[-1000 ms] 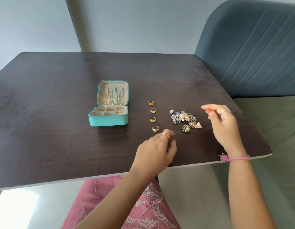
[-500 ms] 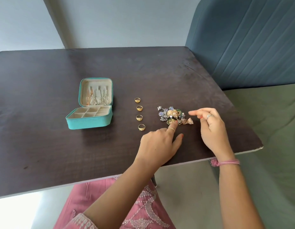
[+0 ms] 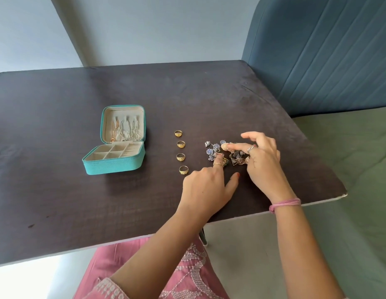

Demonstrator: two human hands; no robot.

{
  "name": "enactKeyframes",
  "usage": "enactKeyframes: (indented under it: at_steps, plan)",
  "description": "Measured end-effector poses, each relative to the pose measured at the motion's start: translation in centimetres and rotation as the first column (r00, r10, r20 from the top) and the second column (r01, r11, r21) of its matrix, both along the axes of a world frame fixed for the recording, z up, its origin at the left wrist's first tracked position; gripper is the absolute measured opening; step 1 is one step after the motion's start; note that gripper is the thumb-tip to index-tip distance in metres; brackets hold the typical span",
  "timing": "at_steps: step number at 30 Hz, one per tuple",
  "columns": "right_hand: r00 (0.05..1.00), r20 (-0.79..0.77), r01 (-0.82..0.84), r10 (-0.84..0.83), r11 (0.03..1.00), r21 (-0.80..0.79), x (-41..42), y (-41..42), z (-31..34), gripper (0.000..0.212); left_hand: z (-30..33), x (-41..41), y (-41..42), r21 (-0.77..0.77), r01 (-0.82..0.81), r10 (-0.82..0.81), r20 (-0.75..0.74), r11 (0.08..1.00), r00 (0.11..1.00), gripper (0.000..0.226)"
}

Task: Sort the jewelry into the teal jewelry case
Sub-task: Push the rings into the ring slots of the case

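Table: dark wood-grain top (image 3: 58, 190), fills most of frame.
Jewelry case: teal jewelry case (image 3: 114, 162), left of centre, lid upright; thin chains (image 3: 125, 130) hang inside lid; divided cream tray below, its contents too small to tell.
Rings: four gold rings in a column just right of the case, apart from each other — top ring (image 3: 178, 133), second ring (image 3: 181, 144), third ring (image 3: 180, 157), bottom ring (image 3: 183, 170).
Left hand: left hand (image 3: 207, 186), centre frame, palm down; forefinger stretched out, tip touching near edge of the heap; thumb spread aside on table; nothing grasped, hand released.
Jewelry heap: tangled pile of earrings (image 3: 215, 151), blue-flower and gold pieces, right of the ring column, on the table.
Right hand: right hand (image 3: 263, 160), over right part of heap; fingers extended, one touching a round gold piece (image 3: 224, 146); a firm grasp — cannot tell.
Wrist: pink thread band (image 3: 285, 204).
Right edge: blue padded headboard (image 3: 328, 50) upper right, green sheet (image 3: 349, 158) below.
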State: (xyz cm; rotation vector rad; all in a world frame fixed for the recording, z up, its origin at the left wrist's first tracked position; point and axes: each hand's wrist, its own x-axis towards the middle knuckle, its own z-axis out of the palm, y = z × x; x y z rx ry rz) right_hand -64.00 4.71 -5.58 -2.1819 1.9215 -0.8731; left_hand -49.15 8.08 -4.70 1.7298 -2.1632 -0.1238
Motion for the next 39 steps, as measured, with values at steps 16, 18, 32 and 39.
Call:
enactKeyframes:
  at_steps: [16,18,32,39]
  plan:
    - [0.978,0.208,0.064,-0.028,0.984,-0.169,1.0,1.2,0.5,0.028,-0.6,4.6,2.0,0.0,0.205,-0.184,-0.439,0.979,0.879,0.016]
    - [0.981,0.196,0.038,0.003,0.978,-0.205,2.1,1.7,0.7,0.024,-0.7,6.0,2.9,-0.027,0.181,-0.173,-0.458,0.983,0.872,0.014]
    - [0.935,0.208,-0.3,0.287,0.953,0.035,9.7,1.8,0.0,0.016,0.8,13.1,4.3,-0.106,-0.048,-0.024,-0.589,0.993,0.808,0.007]
    - [0.939,0.233,-0.27,0.254,0.962,0.04,9.6,1.7,-0.2,0.009,3.0,16.0,4.1,-0.475,-0.171,-0.065,-0.44,0.863,0.896,0.016]
